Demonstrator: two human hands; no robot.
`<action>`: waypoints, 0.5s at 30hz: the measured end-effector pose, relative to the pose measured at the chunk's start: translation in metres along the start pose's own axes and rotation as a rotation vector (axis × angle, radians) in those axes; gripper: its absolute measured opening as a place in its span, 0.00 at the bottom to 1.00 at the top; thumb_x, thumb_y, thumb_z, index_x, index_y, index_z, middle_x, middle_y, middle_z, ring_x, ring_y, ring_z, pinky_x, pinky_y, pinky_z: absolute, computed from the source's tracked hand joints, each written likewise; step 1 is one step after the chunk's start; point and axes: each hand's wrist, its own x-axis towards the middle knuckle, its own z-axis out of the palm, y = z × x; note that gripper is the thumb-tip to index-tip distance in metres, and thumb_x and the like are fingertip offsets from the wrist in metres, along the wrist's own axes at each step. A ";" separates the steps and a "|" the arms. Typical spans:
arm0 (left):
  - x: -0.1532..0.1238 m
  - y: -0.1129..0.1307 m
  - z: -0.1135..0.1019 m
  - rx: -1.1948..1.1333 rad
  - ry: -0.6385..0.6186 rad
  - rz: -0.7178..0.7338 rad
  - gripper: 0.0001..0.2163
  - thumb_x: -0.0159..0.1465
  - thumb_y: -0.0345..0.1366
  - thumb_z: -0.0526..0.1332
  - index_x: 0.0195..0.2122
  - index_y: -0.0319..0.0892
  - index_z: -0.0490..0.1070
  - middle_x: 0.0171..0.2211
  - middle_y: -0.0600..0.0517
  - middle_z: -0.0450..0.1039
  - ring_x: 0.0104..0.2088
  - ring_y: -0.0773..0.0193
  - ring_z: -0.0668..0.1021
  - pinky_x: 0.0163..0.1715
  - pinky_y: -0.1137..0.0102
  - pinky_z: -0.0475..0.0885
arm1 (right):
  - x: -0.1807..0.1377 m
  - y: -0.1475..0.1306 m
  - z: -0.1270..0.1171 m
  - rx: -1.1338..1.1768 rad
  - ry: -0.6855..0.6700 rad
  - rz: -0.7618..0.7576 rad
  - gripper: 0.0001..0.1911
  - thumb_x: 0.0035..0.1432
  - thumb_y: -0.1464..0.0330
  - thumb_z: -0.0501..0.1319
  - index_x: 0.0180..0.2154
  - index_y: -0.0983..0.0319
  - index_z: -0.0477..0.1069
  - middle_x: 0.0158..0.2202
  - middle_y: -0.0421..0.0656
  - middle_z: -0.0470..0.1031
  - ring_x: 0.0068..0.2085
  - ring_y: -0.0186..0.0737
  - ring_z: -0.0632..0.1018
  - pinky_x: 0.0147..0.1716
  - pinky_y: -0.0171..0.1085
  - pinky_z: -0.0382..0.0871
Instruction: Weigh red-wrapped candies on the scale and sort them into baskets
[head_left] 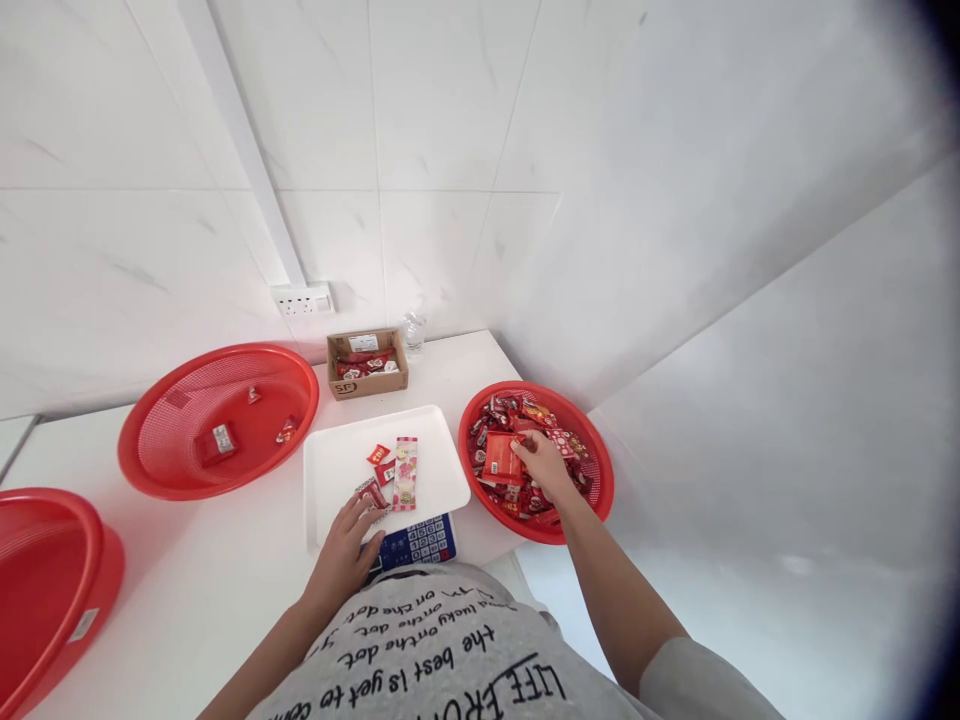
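The right hand [544, 465] is reached into a red basket [469, 420] heaped with small red sweet packets. Its fingers are closed on the edge of a flat red packet [501, 458], which is held just above the heap, on the side of that hand nearer the left hand.

The left hand [343, 552] is laid palm down on the near edge of a white tray [337, 470]. Its fingers are loosely spread, and the fingertips are touching a small red and white packet [370, 492] on the tray. Whether that packet is gripped or only touched cannot be told.

Just beyond the left fingertips, between the two hands, a long pink packet [405, 472] is lying flat on the tray with two small red packets [380, 456] beside it. A blue keypad [417, 540] is seen under the tray's near edge, just beside the left hand on the side towards the right hand.

Everything is carried by a white desk [225, 580]. Beyond the left hand, on the outer side, a second red basket [187, 488] with only a few packets in it is seen, and a third red basket [45, 580] is set well out to that hand's outer side. Beyond the tray, far from both hands, a small cardboard box [367, 378] holding packets is set by the wall, with a clear glass [412, 330] just beside it.
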 end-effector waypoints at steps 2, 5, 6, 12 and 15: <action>0.003 0.006 -0.004 -0.026 -0.009 -0.015 0.14 0.62 0.42 0.53 0.44 0.45 0.72 0.50 0.45 0.70 0.56 0.52 0.66 0.52 0.53 0.67 | -0.011 -0.010 0.012 0.243 -0.124 0.072 0.13 0.49 0.60 0.59 0.37 0.59 0.67 0.35 0.42 0.74 0.37 0.42 0.75 0.37 0.41 0.69; 0.009 0.022 -0.013 -0.102 -0.046 -0.066 0.14 0.62 0.42 0.53 0.44 0.45 0.72 0.50 0.46 0.71 0.55 0.54 0.68 0.53 0.55 0.66 | -0.030 -0.025 0.034 0.524 -0.329 0.194 0.14 0.46 0.60 0.62 0.35 0.58 0.65 0.33 0.40 0.73 0.34 0.39 0.75 0.35 0.39 0.70; 0.012 0.028 -0.017 -0.138 -0.069 -0.095 0.14 0.62 0.42 0.53 0.44 0.45 0.72 0.49 0.46 0.71 0.54 0.55 0.69 0.53 0.56 0.66 | -0.036 -0.030 0.042 0.581 -0.381 0.219 0.15 0.45 0.61 0.64 0.35 0.58 0.65 0.33 0.40 0.73 0.34 0.38 0.75 0.34 0.39 0.70; 0.024 0.058 -0.028 -0.494 -0.327 -0.368 0.16 0.62 0.46 0.51 0.43 0.43 0.71 0.40 0.49 0.76 0.40 0.60 0.76 0.42 0.65 0.71 | -0.069 -0.047 0.085 0.664 -0.599 0.264 0.18 0.41 0.65 0.66 0.36 0.58 0.65 0.32 0.37 0.73 0.35 0.35 0.75 0.37 0.37 0.70; 0.023 0.059 -0.029 -0.536 -0.376 -0.459 0.16 0.61 0.47 0.50 0.33 0.41 0.71 0.31 0.51 0.75 0.33 0.62 0.75 0.35 0.67 0.70 | -0.078 -0.049 0.094 0.592 -0.671 0.259 0.19 0.42 0.63 0.66 0.39 0.59 0.67 0.35 0.39 0.74 0.36 0.35 0.75 0.37 0.37 0.69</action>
